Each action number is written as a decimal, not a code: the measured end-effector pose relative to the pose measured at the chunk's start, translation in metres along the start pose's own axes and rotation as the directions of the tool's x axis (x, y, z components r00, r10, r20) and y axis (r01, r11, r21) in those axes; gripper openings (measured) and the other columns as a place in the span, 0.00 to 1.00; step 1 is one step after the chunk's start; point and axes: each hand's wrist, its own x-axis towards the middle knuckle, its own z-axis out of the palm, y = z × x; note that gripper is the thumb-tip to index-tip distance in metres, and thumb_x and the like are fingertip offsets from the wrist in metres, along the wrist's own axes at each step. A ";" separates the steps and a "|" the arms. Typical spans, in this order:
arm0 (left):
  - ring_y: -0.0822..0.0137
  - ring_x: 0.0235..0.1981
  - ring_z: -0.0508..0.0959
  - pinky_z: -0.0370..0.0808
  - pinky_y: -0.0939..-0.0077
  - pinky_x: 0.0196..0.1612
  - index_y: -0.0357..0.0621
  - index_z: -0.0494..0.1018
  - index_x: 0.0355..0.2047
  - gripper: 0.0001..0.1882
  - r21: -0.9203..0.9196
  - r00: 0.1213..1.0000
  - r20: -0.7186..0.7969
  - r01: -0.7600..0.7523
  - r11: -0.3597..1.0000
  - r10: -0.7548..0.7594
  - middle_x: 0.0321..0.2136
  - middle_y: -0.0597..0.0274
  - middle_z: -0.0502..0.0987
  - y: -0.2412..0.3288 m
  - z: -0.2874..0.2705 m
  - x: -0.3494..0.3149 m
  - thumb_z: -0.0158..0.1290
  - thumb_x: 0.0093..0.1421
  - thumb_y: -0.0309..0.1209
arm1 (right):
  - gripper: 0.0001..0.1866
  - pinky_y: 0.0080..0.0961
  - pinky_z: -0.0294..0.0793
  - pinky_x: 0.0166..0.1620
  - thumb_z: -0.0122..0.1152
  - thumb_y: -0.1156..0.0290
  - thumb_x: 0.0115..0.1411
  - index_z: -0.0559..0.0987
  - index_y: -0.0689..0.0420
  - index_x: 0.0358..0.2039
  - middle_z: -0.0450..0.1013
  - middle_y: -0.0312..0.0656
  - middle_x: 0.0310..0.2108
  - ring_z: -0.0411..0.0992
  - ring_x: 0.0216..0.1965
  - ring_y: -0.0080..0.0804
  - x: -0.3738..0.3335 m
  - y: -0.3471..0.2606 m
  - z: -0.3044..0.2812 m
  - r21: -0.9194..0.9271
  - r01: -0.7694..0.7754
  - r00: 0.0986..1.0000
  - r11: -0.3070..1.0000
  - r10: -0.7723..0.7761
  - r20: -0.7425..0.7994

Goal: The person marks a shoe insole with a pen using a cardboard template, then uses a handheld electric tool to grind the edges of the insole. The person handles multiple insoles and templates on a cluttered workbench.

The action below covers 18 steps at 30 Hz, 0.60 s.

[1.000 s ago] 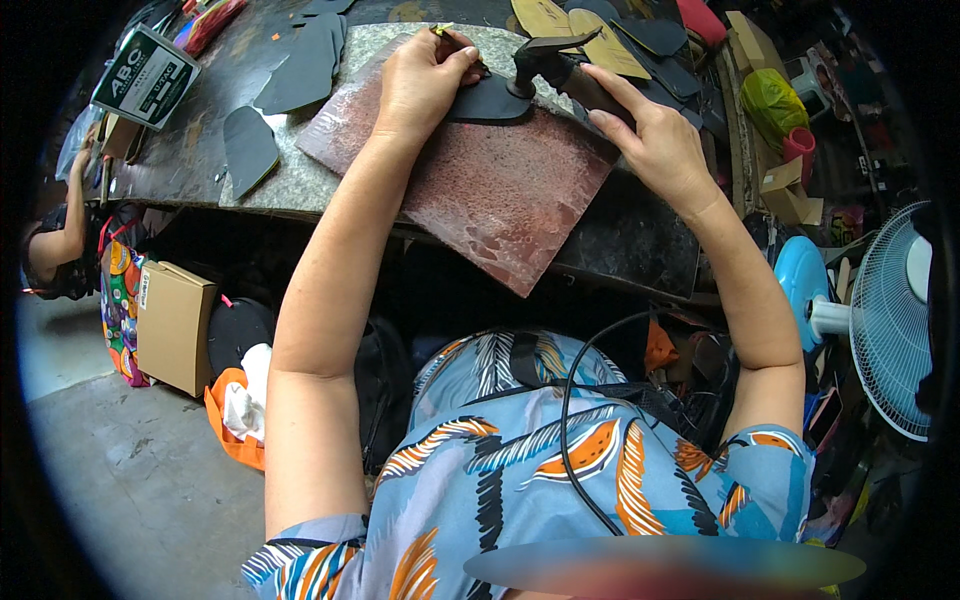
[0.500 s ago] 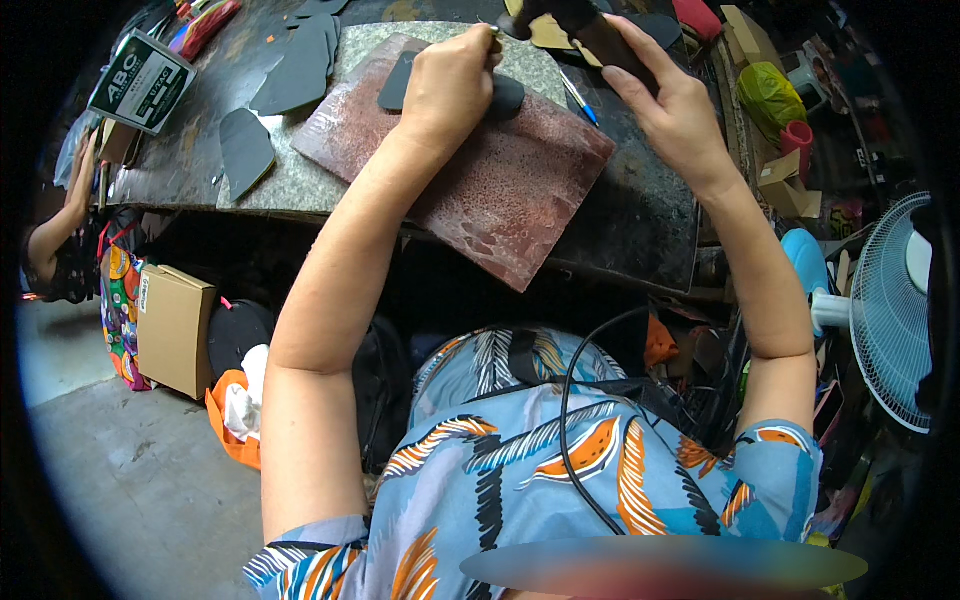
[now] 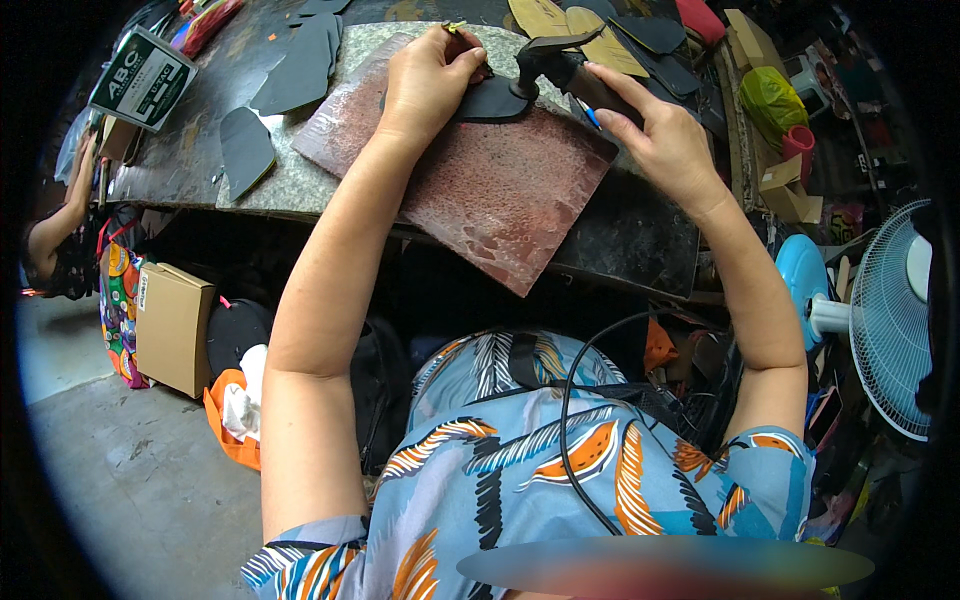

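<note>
Large white lettering on green-and-white box (image 3: pixel 145 80) | carton sticker (image 3: pixel 143 291): print illegible

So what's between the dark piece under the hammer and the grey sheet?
In the head view, a reddish slab separates the dark piece from the grey sheet.

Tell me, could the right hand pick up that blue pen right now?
Probably not without freeing its grip: the right hand is holding the hammer, though the blue pen shows close by its thumb.
</note>
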 end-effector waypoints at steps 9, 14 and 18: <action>0.52 0.31 0.83 0.78 0.64 0.34 0.39 0.74 0.35 0.07 0.454 0.907 0.078 -0.402 0.796 0.413 0.29 0.49 0.81 0.027 0.007 -0.007 0.58 0.61 0.29 | 0.26 0.17 0.66 0.36 0.56 0.70 0.67 0.66 0.55 0.65 0.72 0.36 0.40 0.66 0.34 0.19 0.015 -0.010 -0.035 0.504 0.431 0.845 0.749 -0.139 -0.516; 0.45 0.33 0.80 0.76 0.57 0.37 0.40 0.74 0.31 0.08 0.264 0.951 -0.049 -0.284 0.922 0.307 0.28 0.47 0.79 0.022 0.009 -0.008 0.60 0.57 0.30 | 0.25 0.27 0.72 0.53 0.59 0.62 0.66 0.70 0.46 0.63 0.75 0.44 0.54 0.75 0.53 0.35 0.003 -0.007 -0.010 0.210 0.105 0.989 0.972 -0.079 -0.127; 0.63 0.29 0.83 0.79 0.72 0.34 0.37 0.76 0.35 0.07 -0.111 0.998 -0.057 -0.030 0.993 0.023 0.28 0.54 0.82 0.009 0.007 -0.002 0.58 0.60 0.28 | 0.25 0.36 0.78 0.43 0.57 0.55 0.64 0.69 0.36 0.62 0.79 0.48 0.41 0.79 0.42 0.47 -0.005 -0.004 -0.003 0.004 0.060 0.996 0.998 -0.059 -0.060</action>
